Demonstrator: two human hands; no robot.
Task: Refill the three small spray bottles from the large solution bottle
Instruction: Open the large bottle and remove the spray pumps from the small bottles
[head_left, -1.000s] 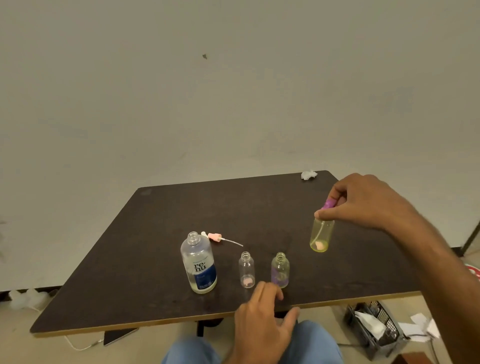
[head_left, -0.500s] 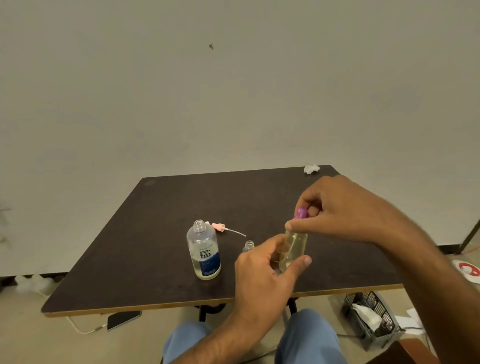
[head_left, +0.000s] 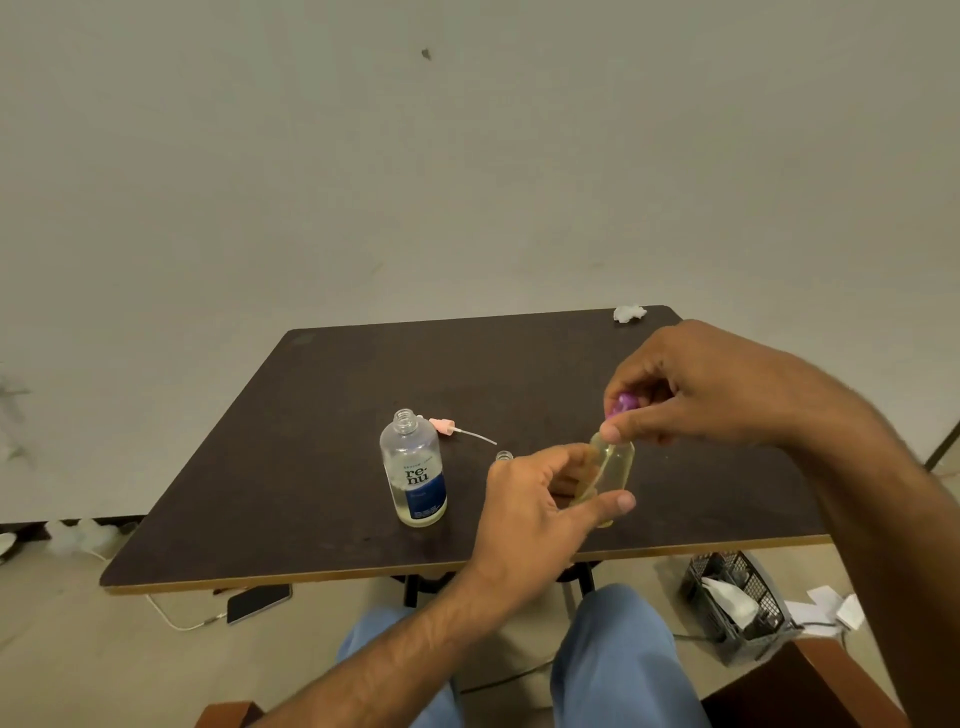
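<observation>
HOLD: yellow spray bottle (head_left: 613, 467) up off bench (head_left: 311, 467), right of solution bottle (head_left: 414, 467); left hand (head_left: 540, 514) closed round body, right hand (head_left: 691, 389) pinching purple cap (head_left: 623, 404) | HANDLING: probably light, smooth, slippery plastic; best gripped at body and cap | HIDDEN: other small bottles mostly behind left hand, only one neck (head_left: 503, 456) showing.

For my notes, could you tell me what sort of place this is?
Probably a plain, makeshift workroom: a bare wall, one dark table, and a phone charging on the floor beside a crate.
</observation>
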